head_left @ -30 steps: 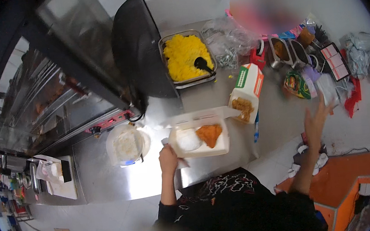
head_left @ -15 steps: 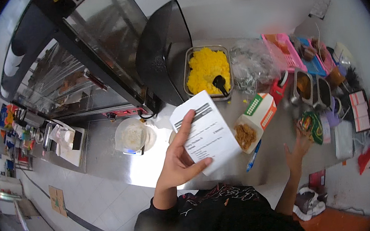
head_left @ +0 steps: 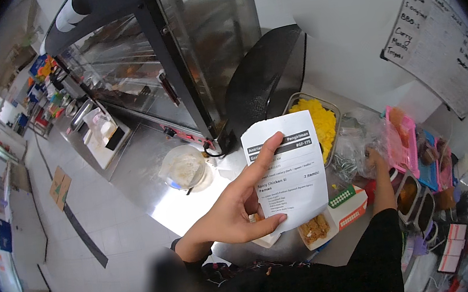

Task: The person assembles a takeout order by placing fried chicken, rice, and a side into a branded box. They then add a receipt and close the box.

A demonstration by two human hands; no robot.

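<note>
My left hand (head_left: 233, 212) holds up a white printed paper slip (head_left: 300, 196), thumb in front and index finger stretched across its face. My right hand (head_left: 376, 160) reaches over the counter to a heap of clear plastic bags (head_left: 353, 152), at its right side. Its fingers are small and partly hidden there, so their grip is unclear. Behind the slip, an open paper food box (head_left: 343, 214) with white, green and orange sides holds pieces of fried chicken (head_left: 315, 230). A metal tray of yellow rice (head_left: 323, 118) is partly covered by the slip.
A glass-sided food warmer (head_left: 140, 81) stands at the back left. A round clear container (head_left: 183, 168) sits before it. Pink basket (head_left: 402, 141), metal sauce containers (head_left: 407, 195) and a blue tray (head_left: 429, 158) crowd the right. A handwritten board (head_left: 433, 42) hangs on the wall.
My right hand has moved from the green packet at the right to the plastic bags farther back. My left hand still holds the slip. The view has shifted and tilted.
</note>
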